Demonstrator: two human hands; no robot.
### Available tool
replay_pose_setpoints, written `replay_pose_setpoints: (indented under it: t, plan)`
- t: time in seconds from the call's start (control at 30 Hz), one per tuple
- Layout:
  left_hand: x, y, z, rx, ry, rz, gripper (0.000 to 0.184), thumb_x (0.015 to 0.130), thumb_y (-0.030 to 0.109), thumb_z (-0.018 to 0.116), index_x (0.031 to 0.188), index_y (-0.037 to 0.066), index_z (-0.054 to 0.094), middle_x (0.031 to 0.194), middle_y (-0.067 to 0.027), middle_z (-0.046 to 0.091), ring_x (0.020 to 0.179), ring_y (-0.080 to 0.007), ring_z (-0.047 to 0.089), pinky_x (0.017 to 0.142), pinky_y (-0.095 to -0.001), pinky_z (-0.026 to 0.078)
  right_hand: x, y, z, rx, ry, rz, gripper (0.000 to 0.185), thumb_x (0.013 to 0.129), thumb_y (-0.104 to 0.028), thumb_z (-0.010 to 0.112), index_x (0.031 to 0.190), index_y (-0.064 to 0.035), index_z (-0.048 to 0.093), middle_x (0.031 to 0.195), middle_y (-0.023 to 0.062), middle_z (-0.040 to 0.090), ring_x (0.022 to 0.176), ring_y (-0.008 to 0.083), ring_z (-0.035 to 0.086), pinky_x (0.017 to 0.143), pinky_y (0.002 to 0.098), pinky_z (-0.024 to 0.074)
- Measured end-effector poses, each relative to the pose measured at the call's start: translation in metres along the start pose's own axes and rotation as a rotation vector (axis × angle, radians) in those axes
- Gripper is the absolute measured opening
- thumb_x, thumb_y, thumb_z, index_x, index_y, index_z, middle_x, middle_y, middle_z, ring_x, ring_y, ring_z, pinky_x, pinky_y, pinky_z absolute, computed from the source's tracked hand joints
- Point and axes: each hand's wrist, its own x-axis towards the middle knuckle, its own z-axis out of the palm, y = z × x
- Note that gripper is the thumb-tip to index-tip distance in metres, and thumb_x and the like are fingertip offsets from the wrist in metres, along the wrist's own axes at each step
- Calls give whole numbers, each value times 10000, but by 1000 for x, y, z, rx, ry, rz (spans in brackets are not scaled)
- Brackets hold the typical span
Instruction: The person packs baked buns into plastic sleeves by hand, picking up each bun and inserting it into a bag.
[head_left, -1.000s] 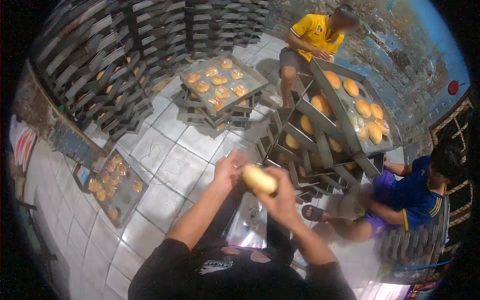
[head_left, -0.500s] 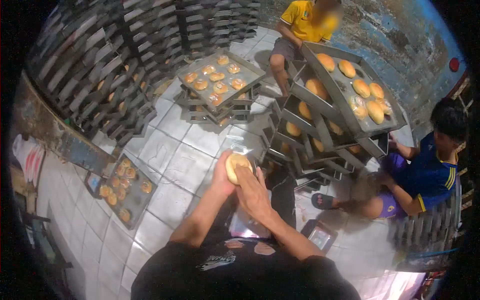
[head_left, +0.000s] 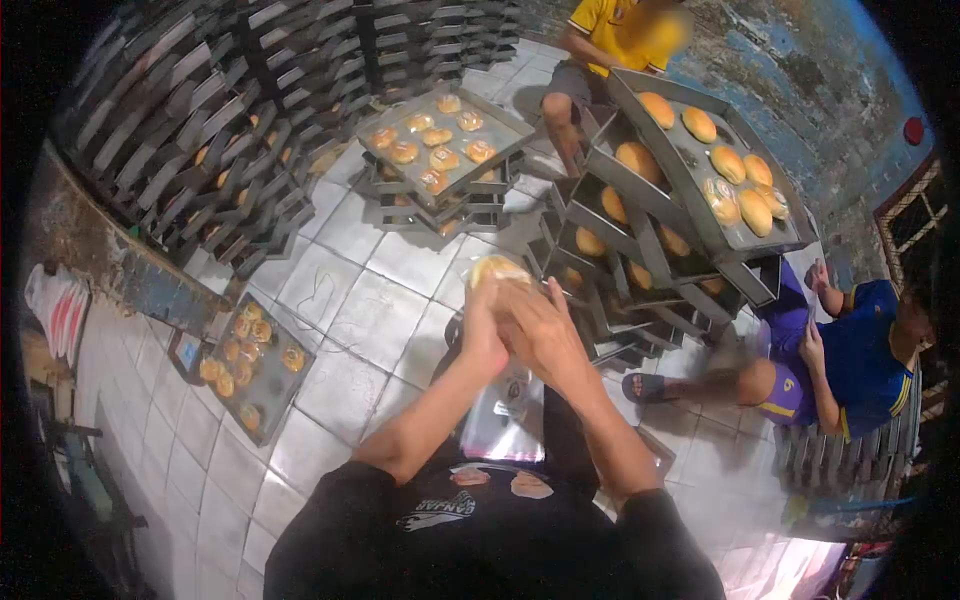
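A round golden bun (head_left: 495, 268) shows just beyond my fingers, in front of my body; it looks shiny, perhaps inside a clear plastic wrapper. My left hand (head_left: 482, 325) is closed around its left and lower side. Across it from the right lies my right hand (head_left: 545, 335), fingers bent over the bun and covering much of it. Its thumb and fingertips are partly hidden. Below my wrists, a stack of clear plastic bags (head_left: 505, 425) rests on my lap.
Tall stacked trays (head_left: 690, 235) of buns stand at right. A lower tray stack (head_left: 385, 175) holds wrapped buns, and another tray (head_left: 268, 395) lies on the floor at left. A co-worker in blue (head_left: 870, 340) sits right; another in yellow (head_left: 600, 40) sits behind the trays.
Both hands have moved forward and slightly right with the bun, and the right hand now covers more of it. The co-worker in blue has shifted posture.
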Motion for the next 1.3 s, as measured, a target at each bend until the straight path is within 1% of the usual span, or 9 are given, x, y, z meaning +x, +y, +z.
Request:
replay_pose_setpoints:
  t: [0.23, 0.37, 0.43, 0.57, 0.7, 0.8, 0.9, 0.97, 1.3]
  plan:
    - [25, 16, -36, -103, -96, -225, 721, 1065, 635, 317, 1421, 43, 521, 1407, -184, 583, 1302, -371, 556, 1118, -590, 455, -38, -31, 16, 1403, -759, 76, 93, 936, -41, 712, 899, -17, 630, 958, 110, 661, 900, 241, 638, 802, 367, 496]
    - [15, 41, -43, -153, 18, -69, 701, 1082, 603, 269, 1405, 41, 533, 1368, -186, 610, 1279, -366, 572, 1067, -583, 484, -35, -55, -4, 1327, -773, 36, 163, 944, -49, 719, 840, -12, 599, 953, 78, 659, 872, 182, 616, 817, 328, 495]
    - [6, 37, -37, -243, 59, -98, 703, 1083, 599, 260, 1412, 35, 523, 1363, -197, 605, 1282, -370, 566, 1080, -595, 470, -21, -39, 13, 958, -20, 494, 188, 936, -65, 731, 843, -24, 572, 902, 66, 633, 850, 158, 607, 766, 291, 487]
    - [16, 6, -45, -130, 37, -162, 673, 1087, 578, 295, 1421, 34, 510, 1394, -209, 579, 1277, -380, 565, 1082, -591, 458, -31, -19, 36, 697, -191, 248, 188, 930, -75, 735, 870, -33, 563, 866, 54, 605, 826, 122, 597, 714, 250, 480]
    - [19, 42, -61, -196, 3, -39, 632, 1091, 564, 319, 1348, 32, 546, 1295, -169, 641, 1210, -341, 612, 1061, -531, 490, -49, -31, -5, 1699, -779, 523, 214, 931, -115, 759, 911, -35, 561, 865, 74, 600, 796, 130, 611, 708, 243, 503]
    - [-27, 41, -42, -127, -67, -171, 602, 1084, 571, 344, 1349, 73, 556, 1267, -154, 658, 1201, -315, 623, 1048, -506, 502, -37, -11, 13, 136, 153, 135, 407, 861, -47, 781, 1204, 8, 569, 1103, 174, 637, 953, 271, 680, 828, 344, 563]
    - [-56, 36, -40, -100, -174, -435, 548, 1089, 524, 403, 1367, 80, 564, 1293, -131, 652, 1212, -265, 622, 1049, -443, 505, -33, -30, 5, 128, 180, -35, 312, 847, -27, 767, 1138, -12, 656, 1138, 165, 652, 979, 336, 685, 817, 376, 565]
    - [-37, 31, -47, 508, 85, 170, 503, 1103, 431, 452, 1429, 55, 528, 1313, -106, 648, 1216, -212, 615, 1031, -392, 502, -29, -20, 10, 217, 141, 117, 243, 874, -70, 754, 1097, -10, 677, 1081, 170, 672, 941, 349, 691, 806, 393, 567]
    - [-13, 33, -39, 863, -189, 455, 251, 1069, 158, 553, 999, -27, 708, 899, -35, 722, 848, -103, 670, 791, -258, 534, -2, 2, 9, 282, 181, 328, 230, 985, -163, 667, 864, 32, 671, 775, 169, 616, 673, 304, 609, 645, 408, 488]
